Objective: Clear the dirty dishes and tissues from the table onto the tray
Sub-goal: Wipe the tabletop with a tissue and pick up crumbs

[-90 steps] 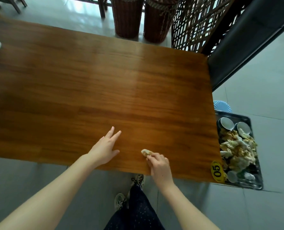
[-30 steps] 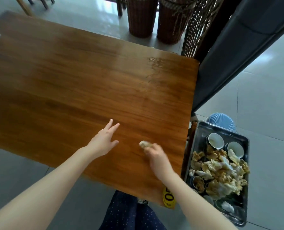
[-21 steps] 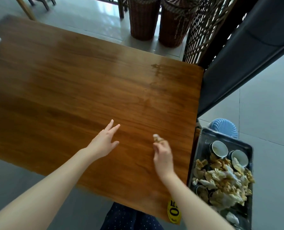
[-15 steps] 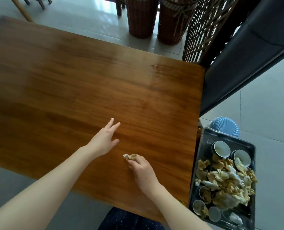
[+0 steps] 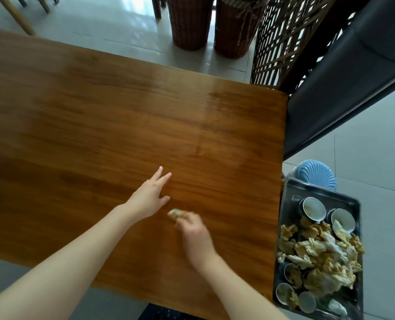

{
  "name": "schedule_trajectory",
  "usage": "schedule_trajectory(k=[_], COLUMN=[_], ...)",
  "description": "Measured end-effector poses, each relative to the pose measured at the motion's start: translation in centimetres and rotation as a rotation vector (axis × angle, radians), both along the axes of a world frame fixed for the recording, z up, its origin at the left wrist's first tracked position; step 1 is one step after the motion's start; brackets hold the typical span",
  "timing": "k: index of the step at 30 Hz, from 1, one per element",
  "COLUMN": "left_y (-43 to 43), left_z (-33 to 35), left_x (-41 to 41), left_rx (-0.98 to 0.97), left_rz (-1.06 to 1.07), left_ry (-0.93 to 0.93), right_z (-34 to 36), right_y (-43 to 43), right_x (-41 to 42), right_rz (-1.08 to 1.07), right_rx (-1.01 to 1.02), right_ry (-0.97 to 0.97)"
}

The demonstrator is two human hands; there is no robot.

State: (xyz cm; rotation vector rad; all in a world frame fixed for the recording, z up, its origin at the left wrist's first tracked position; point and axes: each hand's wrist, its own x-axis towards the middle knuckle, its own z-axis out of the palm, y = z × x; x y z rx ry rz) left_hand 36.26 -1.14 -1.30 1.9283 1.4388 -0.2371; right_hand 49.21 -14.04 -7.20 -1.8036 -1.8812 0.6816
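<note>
My right hand [image 5: 195, 236] grips a crumpled, stained tissue [image 5: 176, 214] against the wooden table [image 5: 113, 116]; the hand is motion-blurred. Just to its left, my left hand [image 5: 149, 196] rests flat on the table with straight fingers. A grey metal tray [image 5: 316, 189] sits below the table's right edge, piled with soiled tissues [image 5: 318, 252] and several small bowls, two of them [image 5: 313, 208] at its far end.
A blue plastic stool [image 5: 316, 172] stands behind the tray. A dark padded bench [image 5: 344, 72] runs along the right. Two wicker baskets [image 5: 190, 21] and a lattice screen [image 5: 281, 40] stand beyond the table's far edge. Grey floor tiles surround everything.
My right hand has swept the tissue back and forth over the tabletop, right and then left toward my left hand. My left hand has stayed put.
</note>
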Motion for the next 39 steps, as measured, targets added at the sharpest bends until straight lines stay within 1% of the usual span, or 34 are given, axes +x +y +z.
schedule_trajectory(k=[2,3,4,5,7,9,11,12,13,14,18,19,20,21,22,25,26,28,30,31,34,36,38,39], left_y=[0.9,1.4,2.0,2.4,3.1,3.6,4.0,4.2,4.4,4.6,5.7,6.0,6.4,6.7,7.0,7.9,8.1,8.6,9.1,9.4,10.4,11.3,12.3,12.7], left_z=[0.2,0.3,0.3,0.4,0.3,0.0,-0.4,-0.6,-0.8,-1.0,-1.5,-1.5,-1.6,-1.6,-1.6,-1.9,-1.9,-2.0,-2.2,-2.2,-2.4,-2.5,-2.5,-2.5], left_x=[0.0,-0.1,-0.3,-0.5,-1.1,-1.6,-2.1,-2.3,-2.4,-2.6,-2.6,-2.5,-2.6,-2.6,-2.6,-2.5,-2.5,-2.3,-1.9,-1.7,-0.9,-0.5,-0.4,-0.3], left_rx=[0.02,0.033,0.044,0.051,0.061,0.06,0.056,0.052,0.048,0.046,0.058,0.066,0.07,0.073,0.072,0.058,0.053,0.051,0.053,0.053,0.059,0.09,0.11,0.112], left_rz=[-0.003,-0.003,-0.002,0.001,0.008,0.014,0.014,0.016,0.018,0.02,0.024,0.026,0.025,0.022,0.018,0.015,0.016,0.014,0.004,-0.001,-0.015,-0.034,-0.046,-0.049], left_ry=[-0.003,0.0,0.004,0.006,0.009,0.01,0.001,-0.006,-0.014,-0.021,-0.033,-0.034,-0.037,-0.041,-0.045,-0.042,-0.04,-0.041,-0.044,-0.045,-0.023,0.026,0.062,0.074], right_z=[0.0,-0.1,-0.1,0.0,-0.1,-0.3,-0.5,-0.7,-0.7,-0.6,-0.5,-0.6,-0.7,-0.8,-0.8,-0.9,-0.9,-0.9,-1.0,-1.0,-1.0,-1.1,-1.2,-1.2], right_y=[-0.5,0.3,1.4,2.8,6.1,9.2,11.4,12.1,12.6,12.8,11.6,11.5,12.0,12.7,13.7,16.8,17.5,18.0,17.9,17.5,16.1,15.7,16.4,17.1], right_x=[-1.0,-0.3,0.9,2.5,6.7,10.8,12.5,12.1,10.8,8.9,0.9,0.5,1.0,2.0,3.4,9.0,10.4,11.0,9.1,7.7,2.9,1.8,3.2,4.5], right_rz=[0.221,0.254,0.225,0.132,-0.188,-0.473,-0.654,-0.69,-0.677,-0.607,-0.115,-0.039,-0.013,-0.039,-0.113,-0.446,-0.52,-0.567,-0.518,-0.451,-0.156,-0.021,-0.001,-0.059], right_rx=[0.051,0.08,0.098,0.108,0.105,0.028,-0.011,-0.01,-0.01,-0.002,0.066,0.079,0.08,0.062,0.038,-0.005,-0.015,-0.008,0.002,0.007,0.065,0.102,0.093,0.066], right_ry=[-0.022,-0.035,-0.047,-0.05,-0.054,-0.052,-0.069,-0.073,-0.077,-0.076,-0.056,-0.047,-0.042,-0.045,-0.047,-0.064,-0.082,-0.136,-0.16,-0.154,-0.126,-0.118,-0.123,-0.127])
